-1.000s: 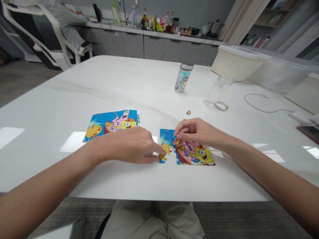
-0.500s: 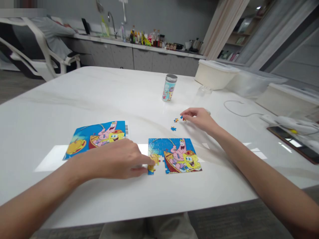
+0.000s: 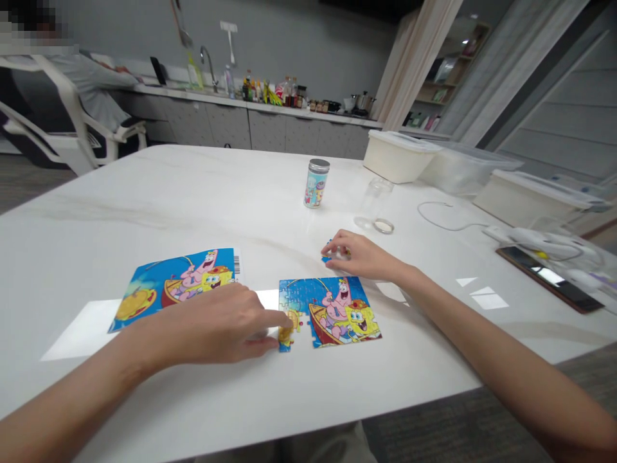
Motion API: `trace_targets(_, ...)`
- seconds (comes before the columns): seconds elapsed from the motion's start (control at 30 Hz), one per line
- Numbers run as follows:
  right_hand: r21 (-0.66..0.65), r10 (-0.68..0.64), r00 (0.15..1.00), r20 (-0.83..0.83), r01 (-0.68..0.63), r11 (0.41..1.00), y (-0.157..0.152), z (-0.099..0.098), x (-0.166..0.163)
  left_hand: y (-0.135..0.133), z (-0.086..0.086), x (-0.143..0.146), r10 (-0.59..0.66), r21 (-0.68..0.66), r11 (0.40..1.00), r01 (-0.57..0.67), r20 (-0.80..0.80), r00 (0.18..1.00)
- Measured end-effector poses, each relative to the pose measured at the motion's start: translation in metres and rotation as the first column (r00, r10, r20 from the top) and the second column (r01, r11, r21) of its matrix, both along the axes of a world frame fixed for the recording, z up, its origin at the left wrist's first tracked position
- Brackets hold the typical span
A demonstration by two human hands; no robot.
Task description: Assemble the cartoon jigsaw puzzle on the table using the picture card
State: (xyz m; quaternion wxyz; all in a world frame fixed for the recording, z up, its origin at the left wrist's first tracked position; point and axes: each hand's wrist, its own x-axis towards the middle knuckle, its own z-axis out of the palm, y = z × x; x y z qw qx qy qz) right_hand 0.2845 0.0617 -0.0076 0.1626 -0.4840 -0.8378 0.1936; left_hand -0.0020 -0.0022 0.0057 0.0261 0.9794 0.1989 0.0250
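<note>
A cartoon jigsaw puzzle lies flat on the white table in front of me, with a gap in its lower left part. My left hand rests at its left edge, index finger stretched onto the burger section, thumb apart beneath; it grips nothing. Beyond the puzzle's top edge, my right hand has thumb and index finger closed around a small blue puzzle piece. Other loose pieces lie close by, partly hidden by the fingers. To the left, partly under my left forearm, is a picture sheet with the same image.
A cartoon-printed tin and a clear jar stand farther back. Lidded storage boxes, a white cable and a phone occupy the right side. A person in grey sits at the far left.
My right hand has moved left and nearer, from the rightmost loose piece to the blue one. My left hand stays on the puzzle. The camera view has shifted slightly.
</note>
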Motion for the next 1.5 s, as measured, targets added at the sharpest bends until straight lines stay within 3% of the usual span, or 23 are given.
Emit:
trace_targets(0.3,-0.04,0.041,0.999,-0.006,-0.042,0.998,-0.004,0.0,-0.005,0.002,-0.006,0.002,0.037,0.102,0.994,-0.038,0.009,0.999)
trace_targets(0.57,-0.159,0.012,0.989,-0.149,-0.036,0.987,-0.002,-0.001,-0.002,0.004,-0.006,-0.001,0.089,0.162,0.984,-0.076,-0.075,0.993)
trace_targets(0.67,-0.095,0.0,0.989,-0.151,-0.015,0.995,0.005,-0.002,0.004,0.006,-0.01,-0.005,0.09,0.182,0.98,-0.077,-0.068,0.994)
trace_targets(0.83,0.089,-0.186,0.982,-0.029,0.188,0.978,0.015,-0.013,0.01,0.009,-0.017,-0.005,0.121,0.259,0.962,-0.086,-0.125,0.985)
trace_targets(1.0,0.101,-0.171,0.985,-0.007,0.171,0.98,0.016,-0.023,0.006,0.01,-0.021,-0.003,0.147,0.244,0.961,-0.126,-0.066,0.987)
trace_targets(1.33,0.063,-0.241,0.959,-0.149,0.252,0.966,0.023,-0.025,0.009,0.01,-0.019,-0.002,0.145,0.264,0.958,-0.114,-0.101,0.984)
trace_targets(1.43,0.018,-0.201,0.942,-0.268,0.213,0.977,0.016,-0.015,0.004,0.01,-0.018,-0.001,0.134,0.25,0.962,-0.107,-0.093,0.987)
trace_targets(1.5,-0.082,-0.147,0.926,-0.349,0.126,0.989,0.007,-0.008,-0.004,0.01,-0.017,0.0,0.132,0.235,0.966,-0.11,-0.081,0.988)
